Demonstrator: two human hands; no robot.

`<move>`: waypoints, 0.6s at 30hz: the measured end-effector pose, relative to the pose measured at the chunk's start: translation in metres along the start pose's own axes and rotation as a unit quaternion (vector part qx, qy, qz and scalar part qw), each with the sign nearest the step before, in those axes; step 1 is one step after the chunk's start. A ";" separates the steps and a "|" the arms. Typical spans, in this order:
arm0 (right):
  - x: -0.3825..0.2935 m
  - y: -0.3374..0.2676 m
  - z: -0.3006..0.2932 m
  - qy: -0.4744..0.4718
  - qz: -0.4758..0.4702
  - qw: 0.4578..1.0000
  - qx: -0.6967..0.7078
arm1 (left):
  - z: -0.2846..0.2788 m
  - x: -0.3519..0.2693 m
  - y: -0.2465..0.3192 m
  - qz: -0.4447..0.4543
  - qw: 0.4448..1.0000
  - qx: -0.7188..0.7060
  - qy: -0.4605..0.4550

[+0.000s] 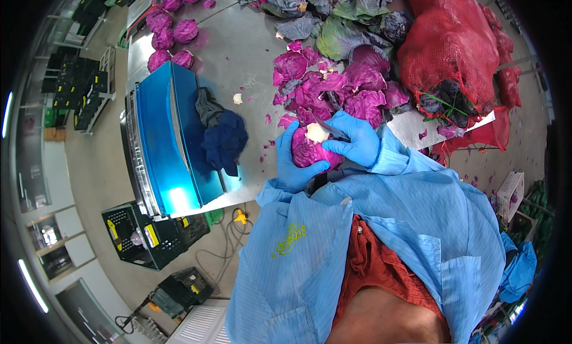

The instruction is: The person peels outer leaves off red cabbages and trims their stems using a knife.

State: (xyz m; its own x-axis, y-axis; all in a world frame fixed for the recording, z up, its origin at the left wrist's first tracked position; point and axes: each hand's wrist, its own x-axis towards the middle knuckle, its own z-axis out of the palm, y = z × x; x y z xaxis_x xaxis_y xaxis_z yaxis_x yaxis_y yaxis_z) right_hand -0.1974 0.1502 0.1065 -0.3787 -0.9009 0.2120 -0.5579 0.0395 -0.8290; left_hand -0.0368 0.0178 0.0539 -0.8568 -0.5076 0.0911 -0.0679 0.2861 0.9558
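Note:
My left hand (292, 163), in a blue glove, holds a red cabbage head (308, 153) from its left and lower side. In my right hand (357, 138), gloved too, is a knife (331, 128), its dark blade lying at the pale cut stem end of the cabbage. The right thumb rests against the head. Just beyond the hands, loose red cabbage leaves (319, 89) lie heaped on the metal table (250, 67). Darker cabbages with green outer leaves (344, 35) sit behind them. Several peeled cabbage heads (185, 30) stand at the upper left.
A blue machine or case (156, 138) occupies the table's left side, with a dark blue cloth (225, 140) beside it. At the right lies a red mesh sack (447, 44) of cabbages. Black crates (147, 250) and a cable (223, 254) are below the table on the left.

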 end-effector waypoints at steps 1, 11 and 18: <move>0.000 -0.001 -0.001 0.001 0.001 1.000 0.001 | -0.001 -0.001 -0.001 -0.001 1.000 0.001 -0.001; 0.012 0.024 -0.004 -0.006 -0.093 0.977 -0.194 | 0.005 -0.012 -0.017 -0.011 1.000 -0.008 -0.011; 0.011 0.052 -0.006 0.052 0.340 0.899 0.270 | 0.014 -0.010 -0.008 -0.147 0.827 -0.543 0.017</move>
State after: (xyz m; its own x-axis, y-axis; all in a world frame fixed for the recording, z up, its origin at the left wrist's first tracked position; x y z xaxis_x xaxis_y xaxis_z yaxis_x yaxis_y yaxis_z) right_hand -0.2350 0.1451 0.0692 -0.5785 -0.7021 -0.4152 0.2586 0.3249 -0.9097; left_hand -0.0351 0.0324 0.0416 -0.8689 -0.4526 -0.2002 0.2433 -0.7429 0.6237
